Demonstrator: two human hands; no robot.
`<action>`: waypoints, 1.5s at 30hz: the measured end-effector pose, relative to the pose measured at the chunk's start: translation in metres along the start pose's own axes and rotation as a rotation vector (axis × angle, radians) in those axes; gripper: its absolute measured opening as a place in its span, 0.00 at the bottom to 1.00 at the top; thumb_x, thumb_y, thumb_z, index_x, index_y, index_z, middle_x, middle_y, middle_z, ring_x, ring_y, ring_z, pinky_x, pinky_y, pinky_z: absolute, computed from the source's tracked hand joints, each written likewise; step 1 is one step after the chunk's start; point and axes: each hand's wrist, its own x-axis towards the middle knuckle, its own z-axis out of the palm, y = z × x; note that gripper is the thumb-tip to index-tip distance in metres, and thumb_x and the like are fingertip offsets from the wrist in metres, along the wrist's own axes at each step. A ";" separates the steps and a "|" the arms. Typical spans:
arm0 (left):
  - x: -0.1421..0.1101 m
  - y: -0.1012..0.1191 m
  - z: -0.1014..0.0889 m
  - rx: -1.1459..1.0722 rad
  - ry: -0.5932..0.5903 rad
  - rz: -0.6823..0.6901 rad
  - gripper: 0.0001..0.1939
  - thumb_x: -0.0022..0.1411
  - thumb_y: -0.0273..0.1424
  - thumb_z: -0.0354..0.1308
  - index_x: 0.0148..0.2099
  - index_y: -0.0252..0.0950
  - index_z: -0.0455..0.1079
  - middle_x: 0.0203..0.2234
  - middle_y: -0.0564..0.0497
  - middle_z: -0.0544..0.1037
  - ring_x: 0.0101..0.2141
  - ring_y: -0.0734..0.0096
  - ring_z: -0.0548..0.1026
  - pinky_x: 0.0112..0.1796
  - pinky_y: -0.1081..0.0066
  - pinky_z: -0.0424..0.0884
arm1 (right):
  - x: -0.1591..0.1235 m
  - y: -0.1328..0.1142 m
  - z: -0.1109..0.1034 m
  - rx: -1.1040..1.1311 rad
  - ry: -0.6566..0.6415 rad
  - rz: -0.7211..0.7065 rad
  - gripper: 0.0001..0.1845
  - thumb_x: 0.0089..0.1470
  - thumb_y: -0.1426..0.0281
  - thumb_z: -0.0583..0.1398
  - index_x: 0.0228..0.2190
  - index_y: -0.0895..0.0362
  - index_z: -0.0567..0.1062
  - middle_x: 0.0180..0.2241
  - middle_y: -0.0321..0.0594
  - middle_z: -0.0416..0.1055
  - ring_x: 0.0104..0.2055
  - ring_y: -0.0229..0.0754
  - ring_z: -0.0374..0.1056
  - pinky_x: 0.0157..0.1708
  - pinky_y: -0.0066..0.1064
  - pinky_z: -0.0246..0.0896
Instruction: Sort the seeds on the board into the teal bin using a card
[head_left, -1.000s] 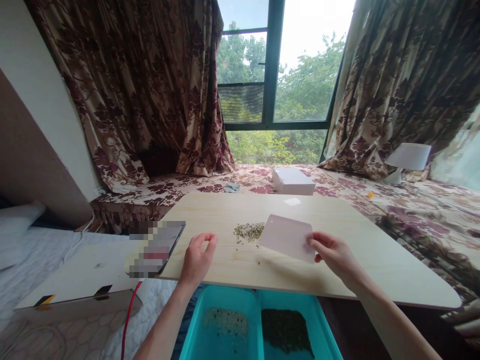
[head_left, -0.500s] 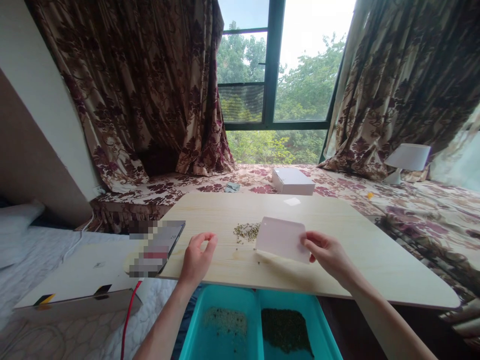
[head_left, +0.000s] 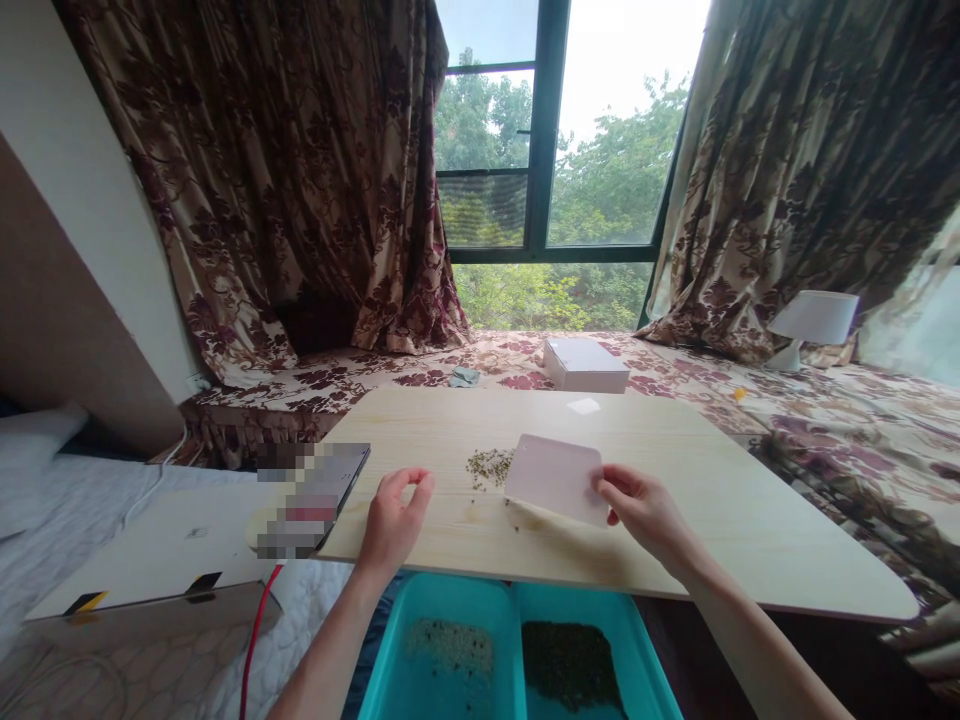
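My right hand (head_left: pixel 631 497) grips the right edge of a thin pale plastic board (head_left: pixel 555 478) with rounded corners, tilted over the table. The board's left edge is beside a scatter of small greenish beans (head_left: pixel 487 466) and hides part of them. A few loose beans are nearer the front. At the left of the beans, my left hand (head_left: pixel 397 515) rests by the table, fingers curled and thumb against the forefinger, with nothing visible between them. Below the table's front edge, a turquoise two-part tub (head_left: pixel 519 640) holds pale grains on the left and dark green beans on the right.
The wooden-top table (head_left: pixel 720 540) spans the middle. A blurred-out device (head_left: pixel 349 480) with a red cable (head_left: pixel 259 630) lies at its left edge. Beyond the table are a white box (head_left: pixel 586 366), a small cloth (head_left: pixel 465 376) and a white lamp (head_left: pixel 814 318). A large carton (head_left: pixel 165 545) sits on the bed.
My right hand and the plastic board have shifted slightly left, over more of the beans. My left hand has barely moved.
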 end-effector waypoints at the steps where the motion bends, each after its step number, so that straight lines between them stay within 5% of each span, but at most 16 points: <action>1: 0.000 0.000 0.000 -0.003 -0.001 -0.002 0.16 0.56 0.44 0.54 0.35 0.37 0.73 0.37 0.47 0.77 0.44 0.59 0.72 0.47 0.62 0.65 | 0.000 0.001 0.000 -0.002 -0.013 0.001 0.12 0.39 0.63 0.58 0.23 0.58 0.75 0.19 0.35 0.70 0.16 0.33 0.59 0.17 0.28 0.61; 9: -0.001 0.009 -0.005 -0.093 0.017 -0.068 0.22 0.60 0.48 0.48 0.37 0.36 0.73 0.37 0.47 0.78 0.45 0.59 0.72 0.48 0.63 0.65 | 0.007 -0.013 0.001 0.061 -0.085 -0.070 0.11 0.40 0.63 0.60 0.25 0.58 0.74 0.24 0.39 0.73 0.24 0.38 0.65 0.22 0.29 0.63; 17: 0.005 -0.008 -0.007 -0.569 0.238 -0.195 0.26 0.58 0.51 0.47 0.39 0.34 0.72 0.31 0.49 0.77 0.40 0.63 0.73 0.48 0.64 0.64 | 0.046 -0.046 0.087 0.036 -0.550 -0.139 0.06 0.35 0.75 0.54 0.21 0.58 0.70 0.21 0.33 0.69 0.24 0.34 0.62 0.23 0.25 0.54; 24: 0.008 -0.006 -0.007 -0.719 0.210 -0.297 0.26 0.55 0.53 0.49 0.36 0.35 0.71 0.28 0.51 0.76 0.36 0.64 0.73 0.40 0.67 0.65 | 0.056 -0.044 0.123 -0.079 -0.646 -0.091 0.05 0.33 0.77 0.54 0.18 0.59 0.69 0.17 0.29 0.65 0.21 0.31 0.56 0.20 0.23 0.46; 32: 0.007 -0.005 -0.008 -0.662 0.183 -0.251 0.26 0.56 0.52 0.49 0.38 0.33 0.71 0.28 0.49 0.76 0.36 0.64 0.73 0.43 0.65 0.65 | 0.059 -0.045 0.123 -0.182 -0.700 -0.065 0.04 0.33 0.77 0.54 0.16 0.58 0.66 0.16 0.28 0.61 0.21 0.31 0.55 0.20 0.23 0.47; 45: 0.003 -0.004 -0.006 -0.643 0.170 -0.199 0.22 0.59 0.48 0.51 0.37 0.33 0.72 0.30 0.49 0.76 0.38 0.66 0.73 0.50 0.63 0.63 | 0.050 -0.035 0.083 -0.251 -0.697 -0.042 0.05 0.33 0.77 0.54 0.18 0.58 0.68 0.17 0.30 0.63 0.22 0.33 0.58 0.20 0.24 0.48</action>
